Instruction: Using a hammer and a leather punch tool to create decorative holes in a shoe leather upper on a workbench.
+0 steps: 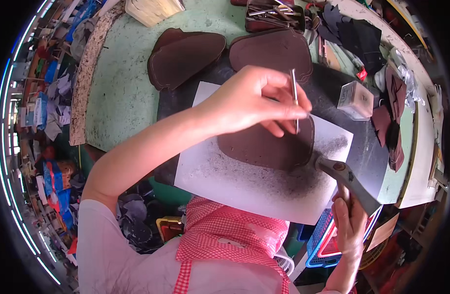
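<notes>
My left hand pinches a slim metal punch, held roughly upright over a brown leather piece. Whether the punch's lower tip touches the leather I cannot tell. The leather has a rounded outline with a line along its edge, and my hand covers its upper part. Beneath it is a white sheet speckled with dark dots. At the sheet's right edge, my right hand grips a hammer by the handle. The hammer's metal head is beside the leather's lower right edge.
Brown leather pieces and similar ones lie on the green table beyond the sheet. A dark mat is under the sheet. A clear block sits at right, near leather scraps. Farther back is a tool box.
</notes>
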The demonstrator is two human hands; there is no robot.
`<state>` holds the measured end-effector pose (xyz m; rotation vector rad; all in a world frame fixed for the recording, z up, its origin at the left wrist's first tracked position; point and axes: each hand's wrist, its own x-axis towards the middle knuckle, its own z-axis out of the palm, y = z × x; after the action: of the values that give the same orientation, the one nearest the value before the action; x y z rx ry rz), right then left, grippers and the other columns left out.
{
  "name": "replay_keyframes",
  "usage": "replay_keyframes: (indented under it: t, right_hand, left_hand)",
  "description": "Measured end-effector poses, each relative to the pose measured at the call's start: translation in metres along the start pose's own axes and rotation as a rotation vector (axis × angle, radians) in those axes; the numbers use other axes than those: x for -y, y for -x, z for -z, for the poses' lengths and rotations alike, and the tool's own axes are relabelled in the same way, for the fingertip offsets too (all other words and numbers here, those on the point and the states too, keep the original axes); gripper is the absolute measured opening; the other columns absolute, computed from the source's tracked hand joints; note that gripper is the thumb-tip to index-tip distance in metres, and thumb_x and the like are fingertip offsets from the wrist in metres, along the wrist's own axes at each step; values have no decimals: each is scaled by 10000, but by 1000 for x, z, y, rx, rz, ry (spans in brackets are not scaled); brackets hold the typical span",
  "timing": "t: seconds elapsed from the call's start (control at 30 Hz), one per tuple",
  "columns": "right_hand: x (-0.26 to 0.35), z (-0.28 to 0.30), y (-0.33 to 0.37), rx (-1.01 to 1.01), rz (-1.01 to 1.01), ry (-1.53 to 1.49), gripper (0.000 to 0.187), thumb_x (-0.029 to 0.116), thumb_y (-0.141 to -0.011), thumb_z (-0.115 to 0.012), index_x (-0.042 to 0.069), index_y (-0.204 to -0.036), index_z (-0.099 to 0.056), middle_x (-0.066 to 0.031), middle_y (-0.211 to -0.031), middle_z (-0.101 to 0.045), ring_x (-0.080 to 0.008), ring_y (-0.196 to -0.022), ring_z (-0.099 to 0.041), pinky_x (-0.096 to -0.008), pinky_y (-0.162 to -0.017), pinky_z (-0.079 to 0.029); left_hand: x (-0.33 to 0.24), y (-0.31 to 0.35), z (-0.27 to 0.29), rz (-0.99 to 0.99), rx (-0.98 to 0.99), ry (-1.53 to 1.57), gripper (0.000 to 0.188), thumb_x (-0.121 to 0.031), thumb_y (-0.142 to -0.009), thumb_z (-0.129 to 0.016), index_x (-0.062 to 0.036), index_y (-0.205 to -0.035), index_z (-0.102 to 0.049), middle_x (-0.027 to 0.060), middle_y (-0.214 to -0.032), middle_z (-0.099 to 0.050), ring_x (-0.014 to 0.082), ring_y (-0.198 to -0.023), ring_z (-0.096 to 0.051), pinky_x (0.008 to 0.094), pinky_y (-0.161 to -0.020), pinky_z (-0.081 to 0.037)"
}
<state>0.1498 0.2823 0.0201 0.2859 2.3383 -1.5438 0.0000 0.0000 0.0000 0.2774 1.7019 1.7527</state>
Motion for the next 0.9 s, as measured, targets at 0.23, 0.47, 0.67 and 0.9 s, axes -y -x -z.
replay_keyframes:
  t: [0.23, 0.47, 0.67, 0.9]
  right_hand:
    - [3, -12, -6, -25, 92, 168, 337, 130, -979, -498, -19, -1277, -544, -50, -714, -547, -96, -605, -502, -248, -539, -418]
    - [11, -9, -4, 18, -74, 12, 247, 56, -943, -510, -33, -1166, -568, -48, -916, -594, -41, -703, -467, -197, -592, -366]
    - [24, 19, 0, 84, 400, -123, 291, 228, -975, -491, -42, -1074, -531, -37, -743, -541, -35, -487, -397, -171, -423, -285]
    - [51, -16, 11, -27, 390, 404, 415, 372, -989, -446, -22, -1090, -525, -21, -707, -492, -64, -572, -373, -212, -534, -307]
  left_hand:
    - [27, 9, -32, -100, 110, -21, 105, -6, -879, -641, 17, -981, -650, 33, -920, -667, 91, -877, -647, 227, -785, -542]
    - [43, 12, -36, -170, 96, -176, 113, -1, -866, -651, 32, -975, -656, 57, -881, -694, 81, -845, -653, 227, -809, -538]
    - [45, 19, -41, -315, 12, -427, 84, -87, -850, -683, -29, -905, -657, 55, -806, -689, 136, -739, -676, 249, -689, -537]
    - [45, 25, -46, -620, -45, -883, 93, -176, -855, -680, -93, -891, -661, 13, -770, -666, 177, -675, -663, 277, -595, -510]
